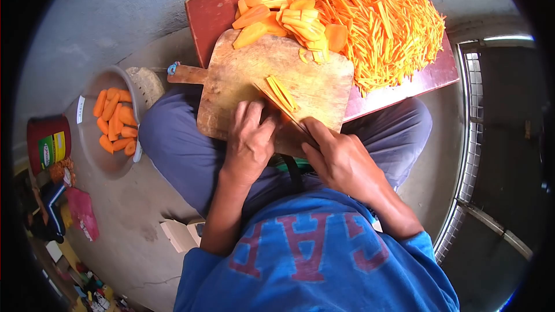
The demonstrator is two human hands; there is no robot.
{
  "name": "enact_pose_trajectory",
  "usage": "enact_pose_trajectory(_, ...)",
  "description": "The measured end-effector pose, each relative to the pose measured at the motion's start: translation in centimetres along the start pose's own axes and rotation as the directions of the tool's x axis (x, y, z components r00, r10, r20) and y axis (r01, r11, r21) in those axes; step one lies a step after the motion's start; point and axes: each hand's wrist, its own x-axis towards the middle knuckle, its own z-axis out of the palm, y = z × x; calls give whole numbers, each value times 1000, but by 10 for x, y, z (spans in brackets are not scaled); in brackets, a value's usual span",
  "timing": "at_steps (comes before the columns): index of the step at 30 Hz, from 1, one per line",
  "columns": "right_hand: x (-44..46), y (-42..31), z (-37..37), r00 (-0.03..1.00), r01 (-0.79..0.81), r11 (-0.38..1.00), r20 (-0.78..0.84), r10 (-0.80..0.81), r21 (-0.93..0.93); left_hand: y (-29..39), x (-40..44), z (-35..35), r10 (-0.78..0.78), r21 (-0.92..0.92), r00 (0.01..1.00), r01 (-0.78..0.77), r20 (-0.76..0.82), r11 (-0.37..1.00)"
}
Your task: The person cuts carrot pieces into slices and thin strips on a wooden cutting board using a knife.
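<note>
My right hand point(341, 153) grips a kitchen knife point(281, 106), its thin blade slanting up and left across the wooden chopping board point(231, 69). Close to the blade, my left hand point(251, 136) rests on the board's near edge with fingers curled down; what they hold is hidden. Freshly cut carrot strips point(280, 93) lie along the far side of the blade. Carrot slices point(312, 26) are piled at the board's far edge and spill onto the red tabletop point(211, 8). A large heap of carrot shreds point(387, 29) covers the tabletop's right part.
At the left, a plastic basin point(95, 150) on the floor holds several peeled carrots point(118, 118). A dark red bucket point(46, 144) with a green label stands beyond it. Along the right runs a metal-framed door point(468, 138). The board lies over my knees.
</note>
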Motion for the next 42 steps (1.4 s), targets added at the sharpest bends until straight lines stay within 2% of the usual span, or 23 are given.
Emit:
enact_pose_trajectory(5, -17, -4, 2, 996, -79, 997, 35, 79, 0, 1, 4, -2, 36, 29, 998, -35, -56, 999)
enact_pose_trajectory(10, 19, 11, 18, 991, 120, 992, -50, -121, -24, 6, 2, -4, -26, 32, 1000, 26, -5, 999)
enact_pose_trajectory(13, 7, 1, 4, 997, 73, 997, -28, -74, -20, 4, 0, -2, -13, 12, 1000, 13, -25, 1000)
enact_pose_trajectory(15, -11, -7, -3, 999, -36, 999, 28, 37, -30, 1, -1, 0, 22, -16, 998, -23, -62, 1000)
enact_pose_trajectory(19, -17, -3, 5, 996, -79, 995, 41, 82, -59, 0, -1, 1, 32, 47, 998, -29, -63, 998)
enact_pose_trajectory(23, 6, 7, 11, 998, 63, 997, -28, -63, -34, 0, -1, 1, 2, 54, 1000, -1, -27, 999)
enact_pose_trajectory(28, -16, -7, -1, 997, -69, 998, 45, 70, -12, 0, 0, 2, 56, 16, 992, -55, -114, 998)
enact_pose_trajectory(34, -1, 0, 13, 1000, -8, 1000, -5, 8, -18, -4, -1, 3, 70, 97, 994, -62, -83, 993)
enact_pose_trajectory(37, 13, 8, 17, 988, 136, 990, -66, -137, -23, -2, 0, 1, 83, 114, 992, -72, -93, 991)
enact_pose_trajectory(38, 11, 8, 15, 987, 143, 990, -72, -143, -16, -3, 0, 1, 95, 117, 990, -83, -101, 990)
enact_pose_trajectory(41, -13, -6, 4, 999, -37, 999, 21, 38, -21, -5, -3, 4, 97, 108, 988, -84, -120, 991)
enact_pose_trajectory(42, -20, -6, 4, 999, 49, 998, -16, -50, -32, -4, -1, 3, 89, 95, 988, -78, -125, 992)
